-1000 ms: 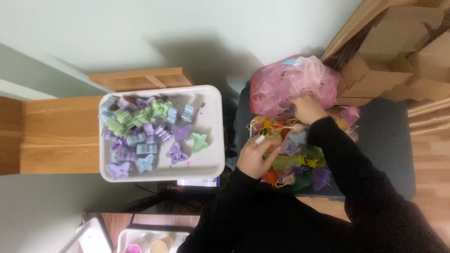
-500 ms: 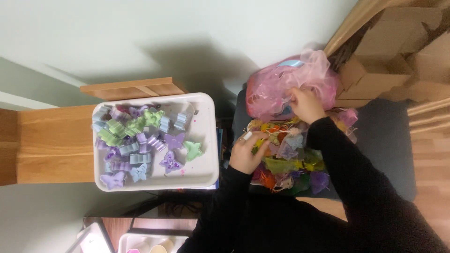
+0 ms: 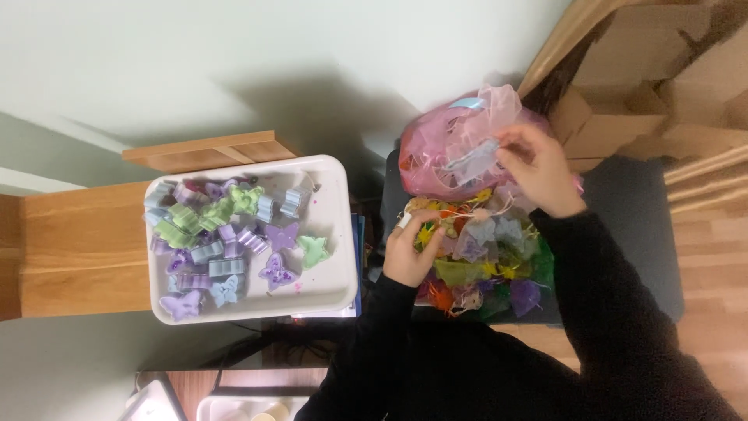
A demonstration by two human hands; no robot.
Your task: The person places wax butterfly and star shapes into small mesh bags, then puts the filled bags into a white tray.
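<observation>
Above pouch pile (image 3: 483, 265), right hand (image 3: 541, 171) pinching pink organza pouch (image 3: 460, 148)

Brown cardboard boxes (image 3: 662, 86) stand open at the top right. Just left of them sits a pink see-through gift bag (image 3: 448, 152). Below it lie little colourful net bags (image 3: 487, 261).

The right hand (image 3: 541, 168) pinches a pale blue piece at the pink sheer bags (image 3: 444, 152), the left hand (image 3: 409, 253) rests on mixed coloured bags (image 3: 487, 265), and a white tray (image 3: 339, 234) of butterfly shapes (image 3: 226, 242) sits beside them.
</observation>
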